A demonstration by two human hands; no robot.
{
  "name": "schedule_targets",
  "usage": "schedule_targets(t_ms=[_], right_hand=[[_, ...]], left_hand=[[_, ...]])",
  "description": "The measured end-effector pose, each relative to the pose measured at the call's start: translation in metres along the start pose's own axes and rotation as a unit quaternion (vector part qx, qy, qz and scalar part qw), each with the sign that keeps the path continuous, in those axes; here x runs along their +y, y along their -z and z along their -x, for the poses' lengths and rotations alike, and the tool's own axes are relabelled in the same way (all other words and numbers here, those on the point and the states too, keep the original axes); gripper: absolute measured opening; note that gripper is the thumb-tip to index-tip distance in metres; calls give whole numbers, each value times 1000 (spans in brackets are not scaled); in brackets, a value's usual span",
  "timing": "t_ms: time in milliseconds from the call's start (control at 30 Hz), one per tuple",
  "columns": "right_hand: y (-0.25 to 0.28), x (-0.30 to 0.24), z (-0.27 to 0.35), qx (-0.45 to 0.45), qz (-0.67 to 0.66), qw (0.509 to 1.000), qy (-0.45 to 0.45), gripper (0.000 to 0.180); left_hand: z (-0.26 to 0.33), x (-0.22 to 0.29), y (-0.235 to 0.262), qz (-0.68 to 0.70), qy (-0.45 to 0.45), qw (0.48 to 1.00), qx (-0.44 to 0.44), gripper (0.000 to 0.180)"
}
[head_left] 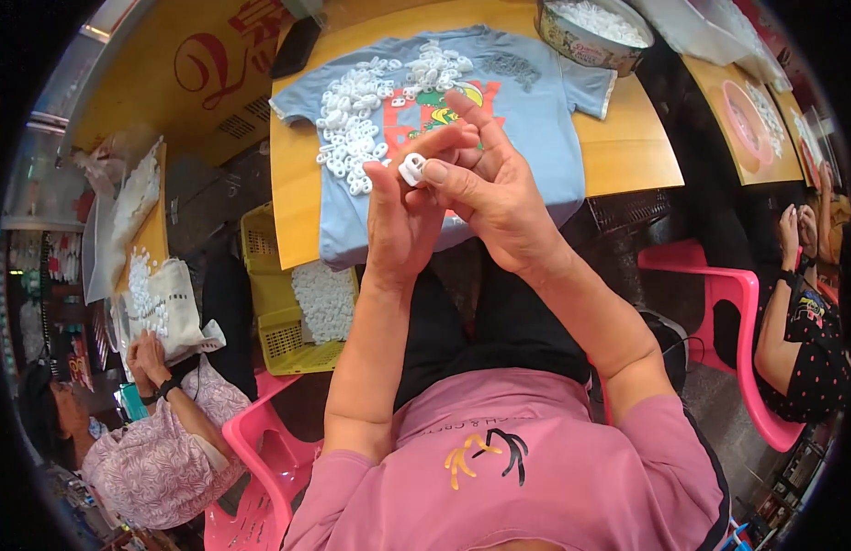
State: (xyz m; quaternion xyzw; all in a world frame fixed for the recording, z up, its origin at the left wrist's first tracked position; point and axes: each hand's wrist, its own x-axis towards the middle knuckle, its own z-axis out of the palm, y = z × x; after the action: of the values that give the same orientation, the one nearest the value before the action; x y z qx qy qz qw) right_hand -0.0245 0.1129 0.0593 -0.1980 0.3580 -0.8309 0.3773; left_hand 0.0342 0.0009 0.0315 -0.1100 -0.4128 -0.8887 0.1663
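In front of my chest, both hands meet at a small white plastic piece with round holes [412, 169], which looks like a cord lock. My left hand [398, 216] is curled around it from the left, fingers partly hidden behind the right hand. The thumb of my right hand [503, 188] presses against its right side, while the right index finger stretches out beyond. Past my hands, a light blue T-shirt [545, 138] lies spread on the table. On it are two heaps of similar white pieces [352, 124] and a patch of tiny grey bits [511, 68], too small to make out.
A round tin [591, 44] of white parts stands at the table's [627, 138] far right. Yellow crates [287, 340] and a bag of white pieces [324, 301] sit below left. Pink chairs [751, 321] flank me. Other people work left [168, 432] and right [802, 340].
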Motion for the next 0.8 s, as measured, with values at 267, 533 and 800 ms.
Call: schedule_targets(t_ms=[267, 533, 800], right_hand=[[4, 1, 0, 22, 121, 990, 65, 37], [0, -4, 2, 20, 222, 972, 71, 27], [2, -9, 5, -23, 253, 965, 64, 24]], left_hand=[[14, 9, 9, -315, -159, 927, 130, 31], [15, 23, 2, -509, -107, 850, 85, 17], [17, 14, -8, -494, -181, 844, 99, 17]])
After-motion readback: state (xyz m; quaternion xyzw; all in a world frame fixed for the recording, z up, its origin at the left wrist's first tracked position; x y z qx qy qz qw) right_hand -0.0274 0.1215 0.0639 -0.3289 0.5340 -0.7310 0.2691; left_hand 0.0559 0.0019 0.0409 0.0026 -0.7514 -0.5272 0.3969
